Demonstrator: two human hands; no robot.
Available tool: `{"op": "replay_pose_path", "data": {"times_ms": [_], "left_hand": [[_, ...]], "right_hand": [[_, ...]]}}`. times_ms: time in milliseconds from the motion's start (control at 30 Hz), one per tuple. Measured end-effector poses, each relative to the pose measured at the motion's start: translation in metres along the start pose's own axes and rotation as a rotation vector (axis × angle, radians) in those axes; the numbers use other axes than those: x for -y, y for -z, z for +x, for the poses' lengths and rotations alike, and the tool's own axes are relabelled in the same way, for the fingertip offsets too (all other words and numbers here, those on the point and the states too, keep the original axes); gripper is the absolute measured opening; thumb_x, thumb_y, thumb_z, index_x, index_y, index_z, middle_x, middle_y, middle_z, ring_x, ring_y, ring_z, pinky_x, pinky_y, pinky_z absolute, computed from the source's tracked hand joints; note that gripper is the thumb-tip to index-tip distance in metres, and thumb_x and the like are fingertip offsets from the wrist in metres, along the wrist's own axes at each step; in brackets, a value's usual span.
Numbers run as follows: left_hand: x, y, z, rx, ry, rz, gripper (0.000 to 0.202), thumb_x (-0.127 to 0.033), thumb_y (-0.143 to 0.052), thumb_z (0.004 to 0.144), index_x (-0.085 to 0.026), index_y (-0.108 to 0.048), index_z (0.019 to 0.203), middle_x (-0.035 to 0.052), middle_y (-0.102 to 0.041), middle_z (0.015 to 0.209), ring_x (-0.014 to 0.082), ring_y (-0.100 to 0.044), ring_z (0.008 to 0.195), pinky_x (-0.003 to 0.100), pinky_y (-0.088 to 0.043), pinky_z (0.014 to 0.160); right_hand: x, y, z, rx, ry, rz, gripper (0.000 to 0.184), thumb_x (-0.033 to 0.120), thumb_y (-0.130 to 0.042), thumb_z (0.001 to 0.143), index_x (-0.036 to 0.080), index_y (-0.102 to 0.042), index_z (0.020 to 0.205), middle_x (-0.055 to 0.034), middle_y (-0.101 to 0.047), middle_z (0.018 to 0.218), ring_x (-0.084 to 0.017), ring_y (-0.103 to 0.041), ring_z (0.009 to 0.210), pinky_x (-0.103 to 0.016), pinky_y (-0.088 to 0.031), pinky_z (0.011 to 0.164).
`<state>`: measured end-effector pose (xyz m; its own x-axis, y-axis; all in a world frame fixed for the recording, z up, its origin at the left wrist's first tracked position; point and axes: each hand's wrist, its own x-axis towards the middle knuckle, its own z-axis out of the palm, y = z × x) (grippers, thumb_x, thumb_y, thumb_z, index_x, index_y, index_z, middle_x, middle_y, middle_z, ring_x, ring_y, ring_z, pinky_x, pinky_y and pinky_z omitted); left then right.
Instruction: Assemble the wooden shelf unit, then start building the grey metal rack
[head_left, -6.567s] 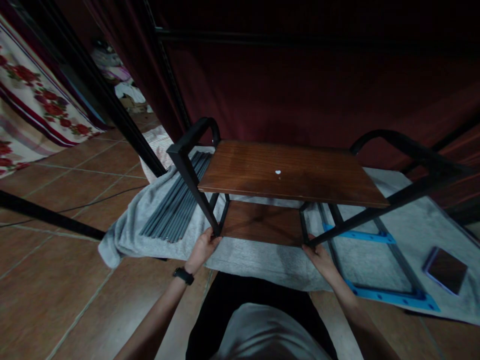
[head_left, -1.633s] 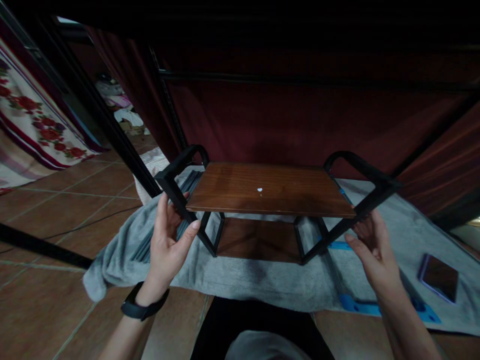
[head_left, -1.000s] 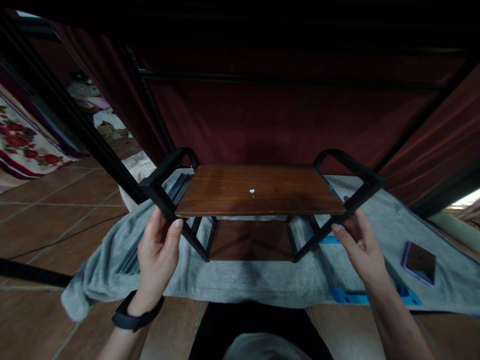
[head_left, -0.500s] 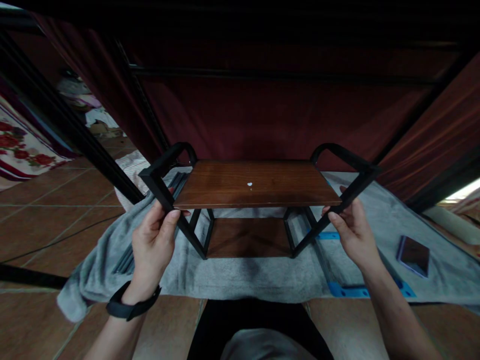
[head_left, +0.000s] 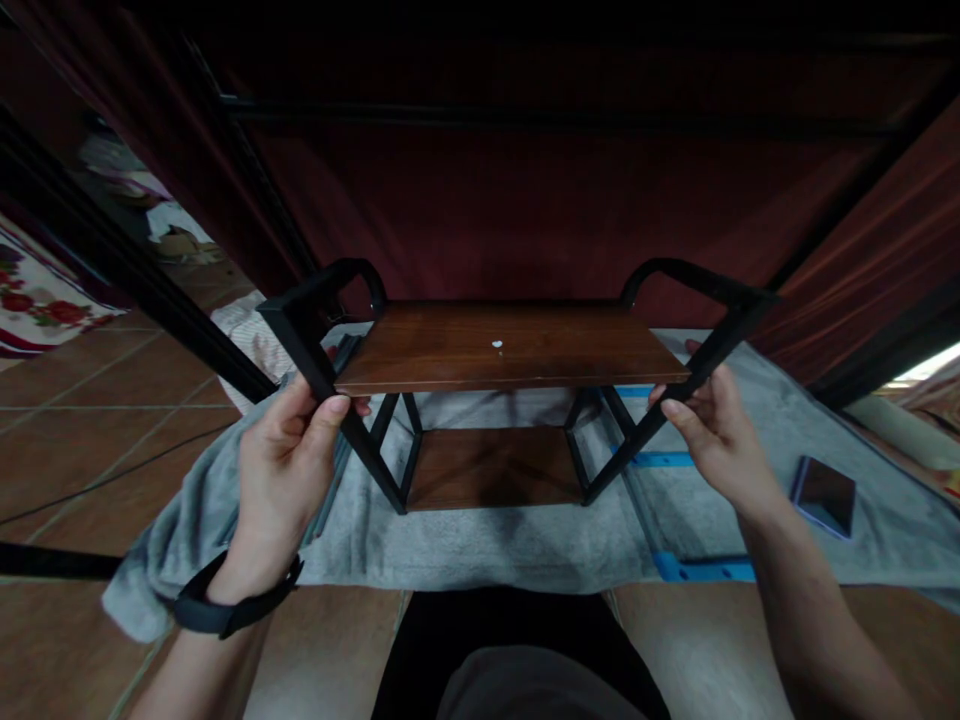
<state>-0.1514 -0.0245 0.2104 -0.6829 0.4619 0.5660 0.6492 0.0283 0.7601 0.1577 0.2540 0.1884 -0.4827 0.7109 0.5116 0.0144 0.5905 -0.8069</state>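
A small two-tier shelf rack point(head_left: 517, 350) stands upright before me, with brown wood-grain boards and a black metal frame. Its top board has a small white mark near the middle; the lower board point(head_left: 495, 468) is close to the grey cloth. My left hand point(head_left: 289, 460) grips the black left front post just beside the top board's corner, thumb in front and fingers behind. On the other side my right hand point(head_left: 716, 435) is closed round the right front post at about the same height. The fingertips of both hands are partly hidden behind the posts.
A grey cloth point(head_left: 480, 555) lies beneath the rack on the tiled floor point(head_left: 67, 440). Dark bars point(head_left: 330, 480) lie left of it. To the right are a blue-cornered frame point(head_left: 705, 570) and a phone point(head_left: 825, 495). A dark red curtain point(head_left: 510, 210) hangs behind.
The rack's top appears higher and nearer to me, and both hands have moved up and slightly apart with its posts. The view has shifted a little as well.
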Motion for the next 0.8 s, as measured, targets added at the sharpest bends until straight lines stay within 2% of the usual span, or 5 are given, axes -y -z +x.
{"op": "replay_pose_path", "data": {"times_ms": [200, 300, 433, 633, 800], "left_hand": [[0.0, -0.005, -0.032, -0.119, 0.036, 0.019, 0.053, -0.044, -0.063, 0.092, -0.026, -0.056, 0.141, 0.0052, -0.072, 0.112, 0.0273, -0.067, 0.109, 0.049, -0.047, 0.107], [0.001, -0.009, -0.044, -0.105, -0.006, 0.098, 0.053, -0.045, -0.058, 0.095, -0.026, -0.053, 0.143, 0.0053, -0.072, 0.109, 0.0254, -0.068, 0.104, 0.046, -0.05, 0.103], [0.003, -0.011, -0.045, -0.061, -0.029, 0.071, 0.055, -0.044, -0.058, 0.095, -0.024, -0.05, 0.145, 0.0047, -0.072, 0.108, 0.0223, -0.069, 0.096, 0.04, -0.055, 0.095], [0.008, -0.006, -0.046, -0.095, -0.002, 0.068, 0.052, -0.042, -0.06, 0.094, -0.028, -0.053, 0.143, 0.0048, -0.07, 0.119, 0.0258, -0.066, 0.112, 0.043, -0.051, 0.104], [0.011, -0.003, -0.046, -0.135, -0.027, 0.055, 0.056, -0.041, -0.065, 0.091, -0.03, -0.052, 0.143, 0.0046, -0.066, 0.128, 0.0266, -0.064, 0.118, 0.046, -0.048, 0.11]], "right_hand": [[-0.009, 0.001, -0.025, -0.084, -0.07, 0.015, 0.067, 0.048, -0.068, 0.086, 0.034, -0.042, 0.146, -0.0049, -0.07, 0.107, -0.027, -0.07, 0.098, -0.047, -0.058, 0.09], [-0.012, 0.001, -0.035, -0.163, -0.081, 0.029, 0.069, 0.05, -0.069, 0.085, 0.035, -0.041, 0.146, -0.0051, -0.068, 0.111, -0.028, -0.07, 0.099, -0.047, -0.058, 0.091], [-0.01, -0.001, -0.037, -0.181, -0.075, 0.042, 0.075, 0.047, -0.072, 0.084, 0.036, -0.037, 0.149, -0.0037, -0.069, 0.103, -0.026, -0.071, 0.094, -0.049, -0.056, 0.094], [-0.005, -0.004, -0.037, -0.126, -0.068, 0.078, 0.076, 0.043, -0.073, 0.084, 0.034, -0.035, 0.15, -0.0026, -0.071, 0.105, -0.025, -0.071, 0.097, -0.048, -0.056, 0.096], [-0.012, -0.013, -0.04, -0.112, -0.103, 0.094, 0.081, 0.042, -0.074, 0.083, 0.034, -0.031, 0.152, -0.003, -0.069, 0.111, -0.023, -0.07, 0.103, -0.047, -0.053, 0.102]]}}
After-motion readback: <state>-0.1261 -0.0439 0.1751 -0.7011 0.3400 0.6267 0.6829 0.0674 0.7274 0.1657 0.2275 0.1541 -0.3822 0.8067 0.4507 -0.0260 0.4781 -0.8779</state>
